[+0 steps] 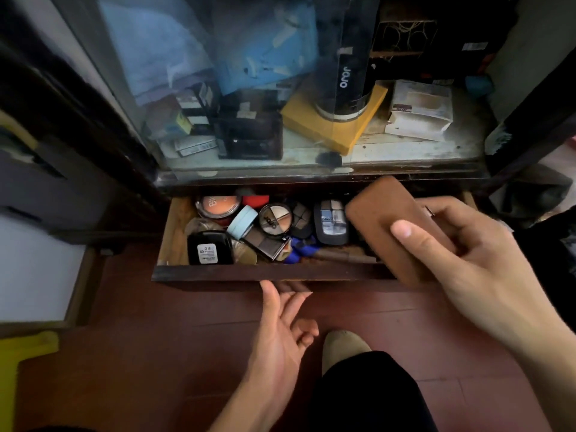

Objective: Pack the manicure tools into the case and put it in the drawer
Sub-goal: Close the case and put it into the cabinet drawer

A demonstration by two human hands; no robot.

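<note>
Red floorboards are running beneath a dark cabinet whose drawer (174, 232) is standing open, crowded with compacts and eyeshadow palettes; the right hand (477, 260) is gripping the closed brown case (386, 219) over its right end. Packing looks finished, placing remains; the left hand (280, 332) is hanging loosely open below the drawer front.

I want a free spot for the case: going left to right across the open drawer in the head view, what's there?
Black compact → light blue round tin → round eyeshadow palette → dark rectangular palette → brown case, held in the right hand.
</note>
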